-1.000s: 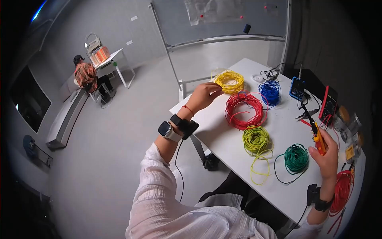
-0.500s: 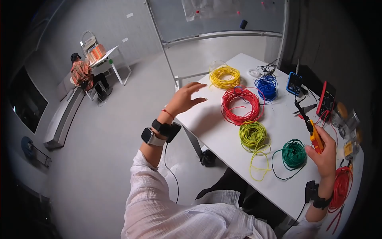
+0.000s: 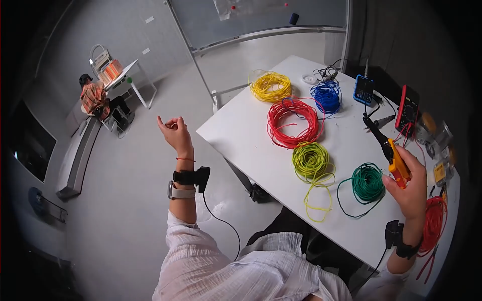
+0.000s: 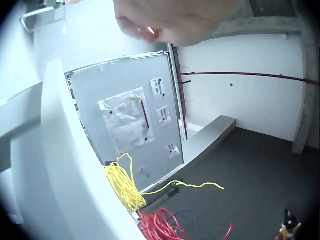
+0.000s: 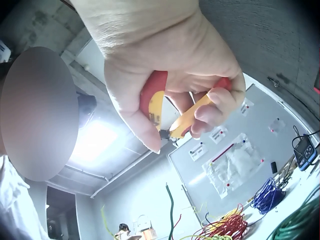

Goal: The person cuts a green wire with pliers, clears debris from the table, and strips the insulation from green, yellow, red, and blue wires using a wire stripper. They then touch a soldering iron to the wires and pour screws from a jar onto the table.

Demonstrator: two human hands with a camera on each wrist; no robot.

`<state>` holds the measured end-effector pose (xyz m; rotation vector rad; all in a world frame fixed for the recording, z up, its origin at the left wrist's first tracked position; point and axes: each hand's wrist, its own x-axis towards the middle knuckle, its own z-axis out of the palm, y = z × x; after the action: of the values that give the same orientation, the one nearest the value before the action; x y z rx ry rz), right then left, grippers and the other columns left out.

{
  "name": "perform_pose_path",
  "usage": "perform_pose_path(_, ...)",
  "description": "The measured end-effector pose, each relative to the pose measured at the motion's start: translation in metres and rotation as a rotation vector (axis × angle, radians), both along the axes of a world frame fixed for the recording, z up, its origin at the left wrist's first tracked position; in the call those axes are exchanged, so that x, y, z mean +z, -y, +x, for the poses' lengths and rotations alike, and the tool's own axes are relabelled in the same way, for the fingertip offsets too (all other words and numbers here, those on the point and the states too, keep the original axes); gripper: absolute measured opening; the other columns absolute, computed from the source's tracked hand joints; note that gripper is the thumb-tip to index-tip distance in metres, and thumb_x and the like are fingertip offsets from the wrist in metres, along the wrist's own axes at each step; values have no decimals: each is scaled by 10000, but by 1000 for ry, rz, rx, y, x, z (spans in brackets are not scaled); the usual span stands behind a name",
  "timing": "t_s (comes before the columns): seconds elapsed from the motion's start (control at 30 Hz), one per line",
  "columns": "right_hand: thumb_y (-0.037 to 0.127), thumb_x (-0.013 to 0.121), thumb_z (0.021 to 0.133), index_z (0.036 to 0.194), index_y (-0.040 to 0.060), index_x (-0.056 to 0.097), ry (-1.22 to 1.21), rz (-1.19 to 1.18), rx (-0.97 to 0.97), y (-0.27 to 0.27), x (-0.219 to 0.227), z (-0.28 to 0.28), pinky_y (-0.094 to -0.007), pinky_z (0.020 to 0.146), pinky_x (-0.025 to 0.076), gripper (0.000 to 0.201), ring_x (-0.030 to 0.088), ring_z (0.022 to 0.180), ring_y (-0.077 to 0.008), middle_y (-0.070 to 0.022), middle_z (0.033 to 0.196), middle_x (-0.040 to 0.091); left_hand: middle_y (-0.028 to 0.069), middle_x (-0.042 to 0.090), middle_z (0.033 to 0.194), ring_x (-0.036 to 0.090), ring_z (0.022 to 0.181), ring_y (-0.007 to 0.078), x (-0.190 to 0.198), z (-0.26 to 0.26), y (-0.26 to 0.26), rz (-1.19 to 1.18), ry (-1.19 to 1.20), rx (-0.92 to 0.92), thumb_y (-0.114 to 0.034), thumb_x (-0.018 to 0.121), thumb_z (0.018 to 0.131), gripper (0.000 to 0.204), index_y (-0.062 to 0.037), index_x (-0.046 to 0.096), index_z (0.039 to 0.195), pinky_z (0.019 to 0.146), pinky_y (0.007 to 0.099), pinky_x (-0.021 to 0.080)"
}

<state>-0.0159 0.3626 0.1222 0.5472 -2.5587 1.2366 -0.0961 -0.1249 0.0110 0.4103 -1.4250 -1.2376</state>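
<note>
My right hand holds a yellow-and-red-handled tool above the table's right side, its black end pointing up and away; in the right wrist view my fingers curl round the spread handles. My left hand is raised beyond the table's left edge, index finger extended and the others loosely curled, with nothing visible in it. Coils of yellow, red, blue, yellow-green and green wire lie on the table. The green coil is nearest my right hand.
A blue-cased device, a red multimeter and another red coil are along the right side. A white spool sits near the back. Behind stands a framed board. A person sits at a far desk.
My left hand has moved left, away from the yellow coil and off the table, its fingers more curled. My right hand still holds the tool. The head view has shifted slightly.
</note>
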Motion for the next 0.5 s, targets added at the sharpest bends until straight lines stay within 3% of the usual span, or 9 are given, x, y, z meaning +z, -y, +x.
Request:
perform_pose_path(0.1,32,620,674,1131,-84,446,25,13,16,3,1,1,-290,830,437,502,551,954,-209,-178,1019,533,34,543,771,489,610,76,-1,3,-6,21,55,-24,-25,602,760,683,5,212,1319,558,191,421)
perform_pose_path(0.17,32,620,675,1128,-83,447,40,8,34,4,3,1,-290,820,443,498,554,947,-209,-179,1015,534,32,552,739,474,567,56,-1,1,-2,-201,-107,72,-25,643,746,727,-23,210,1330,510,181,402)
perform_pose_path(0.2,29,619,675,1127,-83,448,29,36,26,3,2,1,-291,816,445,496,554,949,-210,-180,1011,535,32,552,739,474,567,56,5,6,-10,-200,-108,71,-25,643,746,727,-23,210,1330,510,181,402)
perform_pose_path(0.27,26,617,675,1126,-82,448,15,70,19,2,3,0,-291,812,448,494,554,950,-210,-181,1008,536,35,565,729,471,550,41,25,21,-39,-668,-58,265,-28,639,756,725,-25,202,1335,503,170,396)
perform_pose_path(0.3,22,616,671,1127,-82,447,20,72,13,2,2,0,-290,816,446,497,552,960,-209,-179,1010,536,38,578,733,473,532,35,32,14,-41,-488,-166,209,-46,623,774,707,-28,197,1337,481,163,396)
perform_pose_path(0.33,18,615,668,1128,-82,445,27,73,7,2,1,0,-290,820,445,500,550,969,-207,-178,1012,535,38,578,733,473,532,35,34,8,-33,-489,-159,214,-46,623,774,707,-28,197,1337,481,163,396)
perform_pose_path(0.4,10,615,665,1128,-82,445,47,45,23,4,2,-1,-290,826,443,503,546,978,-204,-175,1013,535,49,589,741,481,531,40,40,-3,-17,41,-127,51,-61,582,806,673,-42,179,1345,467,168,406)
perform_pose_path(0.43,3,615,661,1129,-82,445,70,21,30,4,2,-1,-290,831,441,505,542,988,-202,-173,1015,535,54,593,760,492,535,52,38,-5,-20,-58,-67,14,-60,525,841,567,-57,240,1332,468,177,421)
perform_pose_path(0.5,-4,617,659,1127,-84,445,63,3,33,5,3,-1,-289,836,438,506,540,988,-198,-170,1014,536,50,601,777,504,546,68,27,-3,-34,-454,142,-229,-18,494,838,445,-47,373,1265,481,186,431)
